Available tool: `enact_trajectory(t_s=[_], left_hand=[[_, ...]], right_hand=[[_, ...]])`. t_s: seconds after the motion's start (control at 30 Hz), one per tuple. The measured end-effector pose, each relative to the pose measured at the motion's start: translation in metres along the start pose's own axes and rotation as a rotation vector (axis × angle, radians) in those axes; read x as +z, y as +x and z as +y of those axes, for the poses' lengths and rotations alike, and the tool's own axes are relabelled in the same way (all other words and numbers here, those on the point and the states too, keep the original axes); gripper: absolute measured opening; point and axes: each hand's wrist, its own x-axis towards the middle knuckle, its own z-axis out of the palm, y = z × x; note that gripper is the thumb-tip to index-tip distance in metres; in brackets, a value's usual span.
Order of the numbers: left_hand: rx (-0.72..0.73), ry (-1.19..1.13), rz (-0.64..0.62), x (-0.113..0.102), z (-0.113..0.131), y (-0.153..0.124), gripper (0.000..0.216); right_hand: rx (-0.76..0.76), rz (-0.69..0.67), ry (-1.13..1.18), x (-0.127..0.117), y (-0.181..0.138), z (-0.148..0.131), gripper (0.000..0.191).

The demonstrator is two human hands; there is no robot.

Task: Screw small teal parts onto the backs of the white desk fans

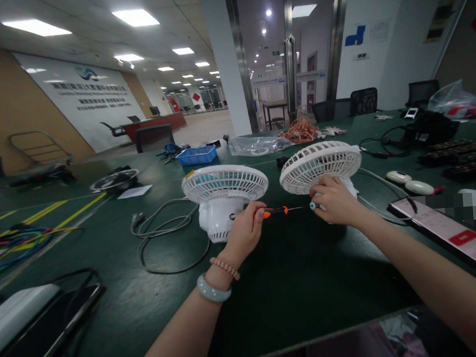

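Note:
My left hand (246, 228) is closed around a screwdriver with an orange and black handle (280, 211). Its thin shaft points right, toward my right hand (334, 201). The fingers of that hand are curled around a small piece with a teal end (314, 206), whose kind I cannot make out. Beside my left hand stands a white desk fan (220, 215), its round grille tilted upward. A second white fan (318, 164) stands behind my right hand, which partly covers its base; I cannot tell whether the fingers touch it.
Grey power cords (175, 270) curl beside the left fan. A phone (453, 231) and two pale oval devices (420, 187) lie at the right. Farther back are a blue bin (196, 155), a clear plastic bag (258, 145) and copper-coloured wire (302, 131). Coloured leads (30, 244) lie at the left.

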Motion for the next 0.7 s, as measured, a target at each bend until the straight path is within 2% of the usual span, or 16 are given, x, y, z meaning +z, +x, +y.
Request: enact_trajectory(t_s=[0.7], left_hand=[[-0.006,0.002,-0.006,-0.0012,0.0027,-0.0011,0.036]], right_hand=[[-0.003,0.004,-0.009,-0.0012,-0.0006,-0.0009,0.021]])
